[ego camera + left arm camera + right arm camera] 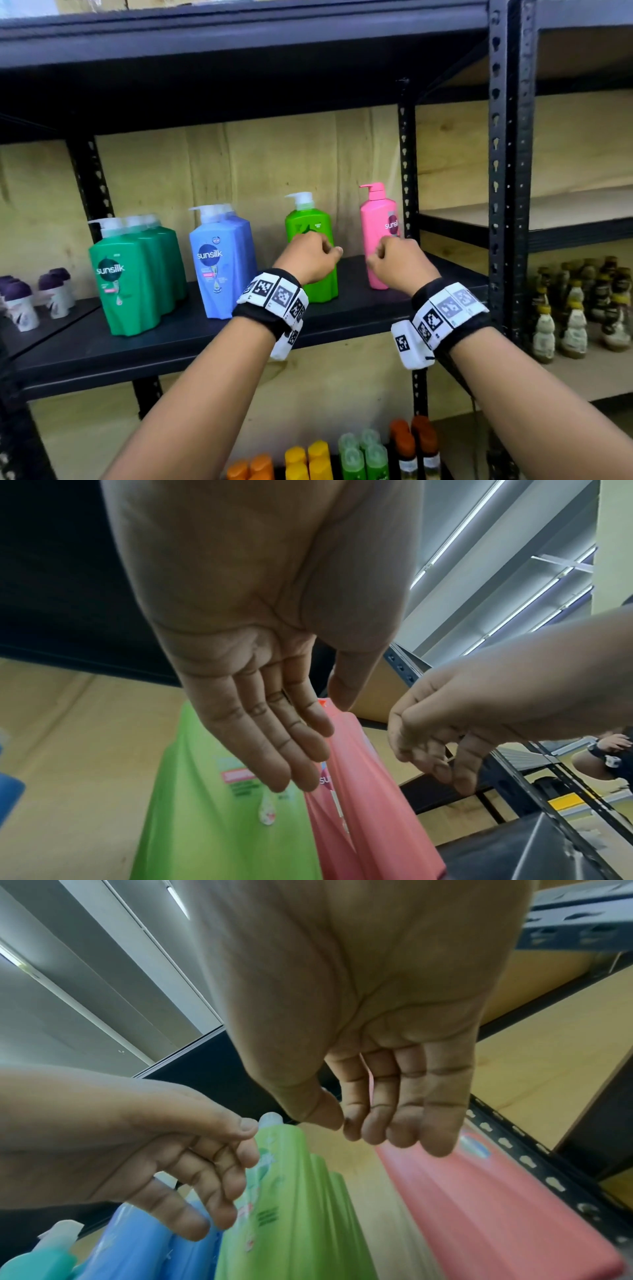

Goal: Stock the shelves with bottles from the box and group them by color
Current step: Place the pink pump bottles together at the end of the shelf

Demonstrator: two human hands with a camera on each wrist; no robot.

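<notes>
On the black shelf (pixel 191 329) stand pump bottles in colour groups: dark green bottles (pixel 130 274) at the left, blue bottles (pixel 219 263), a light green bottle (pixel 313 226) and a pink bottle (pixel 378 226) at the right. My left hand (pixel 310 255) hovers just in front of the light green bottle (pixel 212 818), fingers loose and holding nothing (pixel 291 753). In front of the pink bottle (pixel 496 1213) my right hand (pixel 399 262) hangs, fingers relaxed and empty (pixel 394 1123). Neither hand touches a bottle.
Purple-capped roll-ons (pixel 24 301) sit on the far left shelf. Small yellow-capped bottles (pixel 582 308) fill the right-hand rack. Orange, yellow and green caps (pixel 322 455) show on the shelf below. A black upright post (pixel 407 178) stands right of the pink bottle.
</notes>
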